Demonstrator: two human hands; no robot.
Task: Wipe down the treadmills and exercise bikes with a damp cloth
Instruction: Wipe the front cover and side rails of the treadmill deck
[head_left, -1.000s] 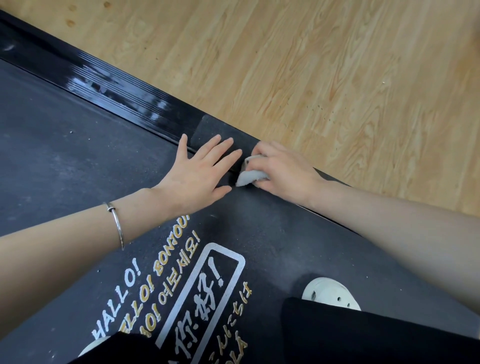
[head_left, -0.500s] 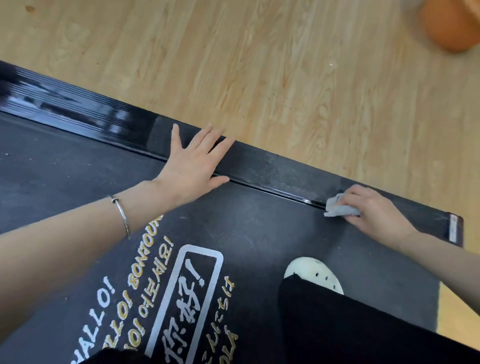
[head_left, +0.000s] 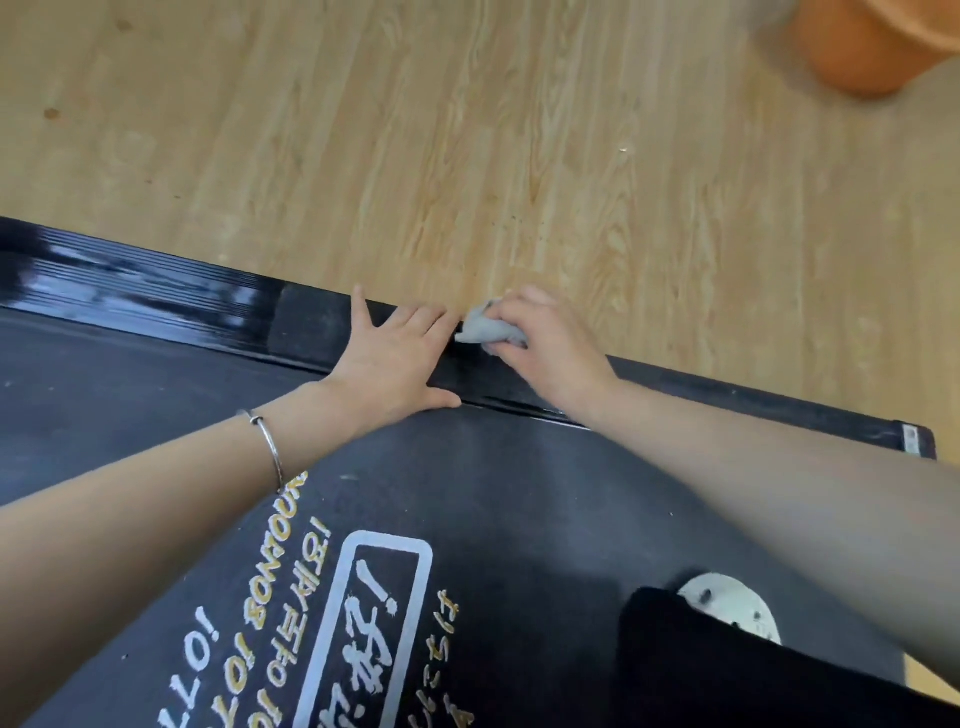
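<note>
A black treadmill belt (head_left: 519, 493) with white and yellow lettering fills the lower part of the view. Its black side rail (head_left: 727, 397) runs from the left edge down to the right end. My left hand (head_left: 387, 358) lies flat with fingers spread, pressing on the rail and belt edge. My right hand (head_left: 545, 343) grips a small bunched grey cloth (head_left: 480, 327) and holds it on the rail, right beside my left fingertips. The left stretch of rail (head_left: 130, 296) looks glossy and wet.
Light wooden floor (head_left: 467, 156) lies beyond the rail. An orange pot (head_left: 872, 47) stands at the top right corner. My black trouser leg (head_left: 753, 670) and a white shoe (head_left: 732, 603) rest on the belt at the lower right. A silver bangle (head_left: 270, 447) circles my left wrist.
My right hand slid the cloth along the rail out to the right, then back left to beside my left hand. The left hand stayed pressed in place. The camera shifted.
</note>
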